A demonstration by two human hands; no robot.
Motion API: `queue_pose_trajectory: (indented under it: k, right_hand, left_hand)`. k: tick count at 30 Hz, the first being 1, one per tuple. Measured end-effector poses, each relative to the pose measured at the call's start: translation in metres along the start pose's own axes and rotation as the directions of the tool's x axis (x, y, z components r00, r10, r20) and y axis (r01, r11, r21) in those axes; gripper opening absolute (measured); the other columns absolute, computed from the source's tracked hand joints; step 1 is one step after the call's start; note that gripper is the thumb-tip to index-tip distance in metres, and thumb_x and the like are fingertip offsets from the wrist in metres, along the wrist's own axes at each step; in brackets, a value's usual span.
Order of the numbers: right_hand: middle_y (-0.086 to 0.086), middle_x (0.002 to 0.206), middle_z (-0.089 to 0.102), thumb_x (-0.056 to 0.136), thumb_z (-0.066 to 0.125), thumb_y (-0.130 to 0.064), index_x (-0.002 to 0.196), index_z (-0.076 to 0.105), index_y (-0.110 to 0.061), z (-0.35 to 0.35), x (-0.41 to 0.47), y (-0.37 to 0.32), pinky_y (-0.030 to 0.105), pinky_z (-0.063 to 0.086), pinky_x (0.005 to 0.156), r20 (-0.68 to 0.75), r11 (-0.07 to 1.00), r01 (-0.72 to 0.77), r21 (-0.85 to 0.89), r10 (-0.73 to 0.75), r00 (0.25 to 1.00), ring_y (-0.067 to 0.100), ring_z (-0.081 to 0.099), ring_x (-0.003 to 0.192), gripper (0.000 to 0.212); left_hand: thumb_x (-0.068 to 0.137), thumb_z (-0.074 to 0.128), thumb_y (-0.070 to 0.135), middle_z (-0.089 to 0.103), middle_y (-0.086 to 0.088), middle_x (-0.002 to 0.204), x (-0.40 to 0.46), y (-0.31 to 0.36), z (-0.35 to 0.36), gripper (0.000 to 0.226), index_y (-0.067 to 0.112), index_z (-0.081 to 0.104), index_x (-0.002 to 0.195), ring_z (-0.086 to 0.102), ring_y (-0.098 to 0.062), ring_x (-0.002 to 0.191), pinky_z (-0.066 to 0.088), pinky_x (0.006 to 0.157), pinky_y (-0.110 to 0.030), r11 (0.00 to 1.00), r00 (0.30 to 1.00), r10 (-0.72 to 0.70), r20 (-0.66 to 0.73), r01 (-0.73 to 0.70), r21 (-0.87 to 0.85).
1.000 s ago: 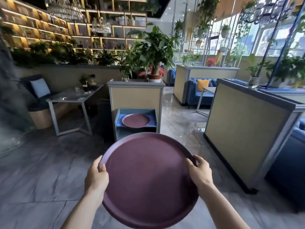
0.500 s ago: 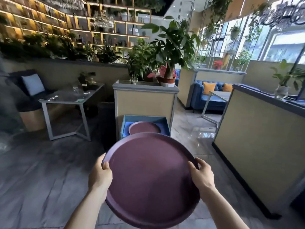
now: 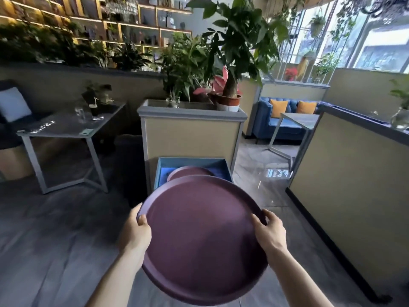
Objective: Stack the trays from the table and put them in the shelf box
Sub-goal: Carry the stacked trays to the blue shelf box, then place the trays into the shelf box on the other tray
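The carrying step is in hand: the left hand (image 3: 135, 233) and right hand (image 3: 270, 232) clamp opposite rims of the round purple tray (image 3: 200, 235), held near, just short of the blue shelf box (image 3: 192, 161) already holding another tray (image 3: 188, 170), so next it must be lowered squarely onto that one

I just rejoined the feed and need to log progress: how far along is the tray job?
Done: one purple tray already lies in the blue shelf box. In hand: a second round tray is carried toward the box, left hand and right hand each with a grip on its rim. Left: lower it onto the tray in the box. Whether more trays wait elsewhere is not visible.
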State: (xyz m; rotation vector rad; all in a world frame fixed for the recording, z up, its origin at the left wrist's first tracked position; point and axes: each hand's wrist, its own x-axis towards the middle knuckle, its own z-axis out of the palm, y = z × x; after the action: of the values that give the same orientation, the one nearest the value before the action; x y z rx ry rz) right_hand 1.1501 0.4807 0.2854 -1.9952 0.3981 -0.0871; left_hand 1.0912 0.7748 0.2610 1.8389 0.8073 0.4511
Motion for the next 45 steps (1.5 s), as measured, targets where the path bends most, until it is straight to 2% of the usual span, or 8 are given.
queue_pose_trajectory:
  k: [4,9,16,20,23,34,41,45]
  right_hand:
    - [0.011,0.137,0.06,0.084,0.067,-0.036,0.137,0.054,-0.017,0.039,0.078,-0.011,0.044,0.04,0.109,0.009,1.0,0.009,0.001,-0.009,1.0,0.031,0.054,0.128,0.058]
    - [0.01,0.134,0.063,0.085,0.069,-0.033,0.136,0.055,-0.015,0.08,0.186,-0.026,0.042,0.041,0.109,0.039,1.0,-0.005,-0.005,0.006,0.999,0.03,0.054,0.127,0.056]
    - [0.012,0.134,0.062,0.085,0.068,-0.034,0.138,0.053,-0.017,0.124,0.313,-0.05,0.042,0.042,0.106,0.095,0.997,-0.036,-0.062,0.042,0.995,0.031,0.055,0.127,0.057]
    - [0.013,0.132,0.063,0.086,0.068,-0.032,0.136,0.054,-0.016,0.152,0.355,-0.056,0.04,0.041,0.105,0.13,0.995,-0.06,-0.083,0.07,0.989,0.031,0.055,0.126,0.055]
    - [0.013,0.132,0.063,0.087,0.066,-0.031,0.136,0.053,-0.015,0.174,0.379,-0.056,0.04,0.041,0.105,0.146,0.992,-0.072,-0.108,0.087,0.985,0.032,0.055,0.126,0.054]
    - [0.01,0.118,0.072,0.086,0.063,-0.023,0.126,0.062,-0.023,0.274,0.463,-0.037,0.039,0.049,0.093,0.097,0.943,-0.13,-0.305,0.167,0.981,0.034,0.063,0.111,0.039]
    - [0.001,0.096,0.078,0.081,0.065,-0.013,0.113,0.071,-0.028,0.338,0.506,-0.002,0.032,0.045,0.076,0.047,0.878,-0.221,-0.424,0.265,0.963,0.031,0.067,0.097,0.036]
    - [0.002,0.093,0.078,0.079,0.064,-0.008,0.111,0.073,-0.028,0.365,0.525,0.019,0.033,0.049,0.077,0.005,0.866,-0.246,-0.436,0.275,0.961,0.029,0.069,0.092,0.038]
  left_hand:
    - [0.102,0.033,0.023,0.056,-0.003,0.139,0.066,0.01,0.051,0.043,0.031,0.046,0.141,0.055,-0.031,0.12,0.045,0.097,-0.041,1.0,1.0,-0.001,0.014,0.001,-0.01]
    - [0.101,0.034,0.02,0.059,-0.005,0.136,0.148,0.031,0.121,0.042,0.029,0.048,0.14,0.056,-0.034,0.118,0.045,0.1,-0.045,0.999,0.999,-0.012,-0.038,0.013,0.03]
    - [0.099,0.039,0.02,0.061,-0.002,0.136,0.238,0.053,0.202,0.042,0.031,0.054,0.136,0.059,-0.032,0.118,0.047,0.096,-0.041,0.994,0.991,-0.039,-0.129,0.052,0.1]
    - [0.096,0.042,0.016,0.062,-0.002,0.135,0.278,0.047,0.228,0.042,0.029,0.056,0.134,0.059,-0.032,0.119,0.047,0.099,-0.044,0.992,0.988,-0.047,-0.144,0.063,0.107]
    - [0.095,0.044,0.018,0.063,-0.001,0.133,0.306,0.039,0.241,0.042,0.032,0.056,0.133,0.06,-0.032,0.117,0.048,0.096,-0.044,0.984,0.988,-0.076,-0.136,0.096,0.15]
    - [0.087,0.062,0.012,0.066,-0.008,0.128,0.419,-0.007,0.3,0.044,0.023,0.061,0.129,0.061,-0.036,0.114,0.048,0.096,-0.045,0.958,0.983,-0.174,-0.06,0.183,0.219]
    - [0.082,0.071,0.016,0.073,-0.01,0.113,0.475,-0.055,0.329,0.038,0.025,0.067,0.119,0.066,-0.038,0.101,0.047,0.079,-0.039,0.879,0.956,-0.29,-0.036,0.281,0.386]
    - [0.082,0.072,0.015,0.075,-0.005,0.107,0.493,-0.076,0.346,0.033,0.027,0.07,0.112,0.067,-0.034,0.097,0.041,0.073,-0.035,0.849,0.947,-0.316,-0.056,0.309,0.428]
